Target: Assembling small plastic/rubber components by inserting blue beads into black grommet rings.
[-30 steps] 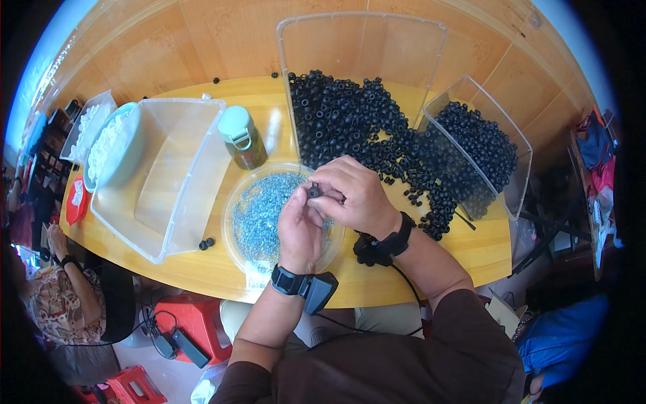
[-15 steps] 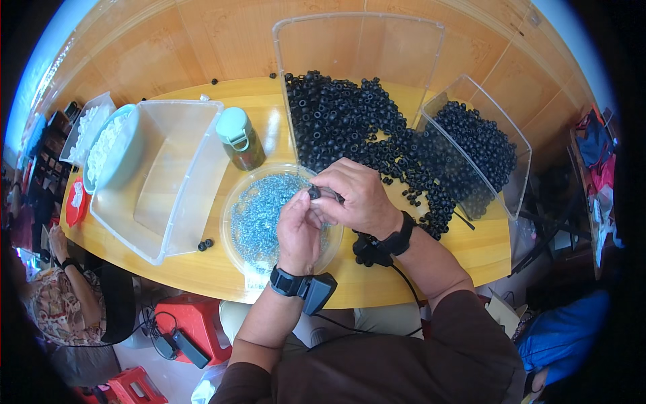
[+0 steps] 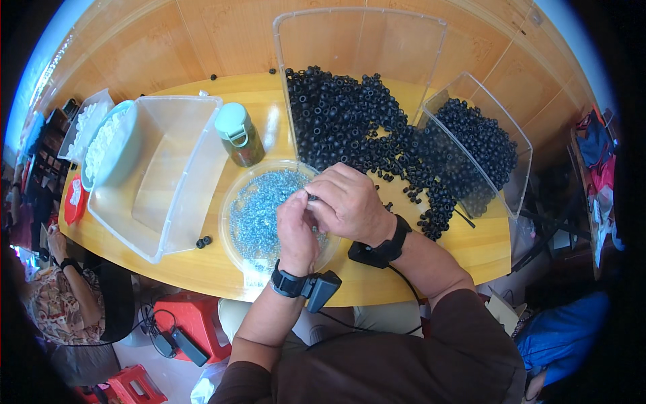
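Observation:
Above the round clear tub (image 3: 227, 237) of small shiny blue pieces (image 3: 259, 212), my two hands meet fingertip to fingertip. My left hand (image 3: 297, 232) is closed, pinching a small black round plastic piece (image 3: 311, 197) between thumb and fingers. From the right, my right hand (image 3: 351, 203) is closed over the same piece, its fingertips pressed against it. Most of the piece is hidden by the fingers. Beyond my hands lies a heap of small black hollow plastic pieces (image 3: 343, 114), spilling out of a clear bin (image 3: 360, 12) tipped on its side.
A second clear bin (image 3: 528, 175) holds more black pieces at the right. At the left are a large clear bin (image 3: 158, 182), a light-blue bowl (image 3: 128, 151) of white pieces and a red dish (image 3: 75, 209). A mint-lidded bottle (image 3: 237, 135) stands beyond the tub. A co-worker's hand (image 3: 57, 242) shows far left.
My right fingers have turned and closed further over the black piece, so less of it shows. Both hands stay over the tub.

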### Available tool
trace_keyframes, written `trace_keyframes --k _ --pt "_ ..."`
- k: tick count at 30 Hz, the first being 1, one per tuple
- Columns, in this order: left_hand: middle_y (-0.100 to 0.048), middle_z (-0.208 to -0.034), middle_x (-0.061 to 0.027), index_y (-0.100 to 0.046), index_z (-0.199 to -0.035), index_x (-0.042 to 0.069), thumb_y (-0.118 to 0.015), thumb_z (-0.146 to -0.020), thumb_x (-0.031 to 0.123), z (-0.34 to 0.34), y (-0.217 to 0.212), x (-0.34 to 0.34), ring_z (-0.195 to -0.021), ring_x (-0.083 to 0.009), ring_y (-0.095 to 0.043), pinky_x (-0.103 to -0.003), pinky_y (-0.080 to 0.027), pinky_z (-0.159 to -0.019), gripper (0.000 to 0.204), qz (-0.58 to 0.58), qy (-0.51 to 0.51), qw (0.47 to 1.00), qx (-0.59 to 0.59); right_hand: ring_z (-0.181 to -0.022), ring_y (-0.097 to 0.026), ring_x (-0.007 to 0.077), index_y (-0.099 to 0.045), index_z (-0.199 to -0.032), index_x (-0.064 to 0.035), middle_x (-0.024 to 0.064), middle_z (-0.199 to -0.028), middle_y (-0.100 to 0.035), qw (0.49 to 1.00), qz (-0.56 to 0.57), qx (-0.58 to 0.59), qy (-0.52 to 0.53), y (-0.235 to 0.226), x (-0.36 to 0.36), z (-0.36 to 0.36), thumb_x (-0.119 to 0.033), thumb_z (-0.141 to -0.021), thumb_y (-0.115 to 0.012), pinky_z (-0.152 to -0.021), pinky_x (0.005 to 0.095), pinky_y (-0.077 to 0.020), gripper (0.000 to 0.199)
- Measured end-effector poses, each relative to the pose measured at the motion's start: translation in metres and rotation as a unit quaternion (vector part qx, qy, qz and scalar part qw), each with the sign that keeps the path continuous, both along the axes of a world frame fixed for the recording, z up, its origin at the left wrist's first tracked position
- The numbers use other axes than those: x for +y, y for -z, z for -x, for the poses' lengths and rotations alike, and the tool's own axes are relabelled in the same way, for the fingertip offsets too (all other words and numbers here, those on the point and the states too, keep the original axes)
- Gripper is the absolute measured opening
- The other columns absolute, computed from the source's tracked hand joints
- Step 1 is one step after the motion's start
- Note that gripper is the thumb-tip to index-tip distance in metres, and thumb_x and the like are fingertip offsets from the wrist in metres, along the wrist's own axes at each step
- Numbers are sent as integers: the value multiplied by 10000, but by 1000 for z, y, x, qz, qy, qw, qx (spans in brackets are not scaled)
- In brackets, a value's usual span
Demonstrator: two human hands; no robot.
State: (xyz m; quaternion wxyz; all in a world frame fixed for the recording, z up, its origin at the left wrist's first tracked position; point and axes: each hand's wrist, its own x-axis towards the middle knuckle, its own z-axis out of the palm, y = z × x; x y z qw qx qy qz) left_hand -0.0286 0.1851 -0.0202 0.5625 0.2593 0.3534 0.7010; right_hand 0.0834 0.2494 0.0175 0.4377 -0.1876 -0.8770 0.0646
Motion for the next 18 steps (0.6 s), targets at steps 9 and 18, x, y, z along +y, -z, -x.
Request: trace_keyframes --k 9,18 --pt "-610 -733 -73 -587 -904 15 -379 -973 287 6 4 5 -609 -168 -567 -275 -425 -527 349 -24 54 998 18 -755 -618 269 -657 -854 -44 88 -822 -651 999 29 11 37 -19 6 -13 -111 -710 -721 -670 347 -501 170" --pt "-604 -704 -84 -585 -920 2 -361 -977 314 5 -6 4 -582 -158 -549 -255 -418 -549 388 16 42 999 9 -976 -576 310 -640 -1000 -32 128 -1059 -622 855 -154 45 494 -78 39 -122 -44 -778 -625 -862 382 -465 223"
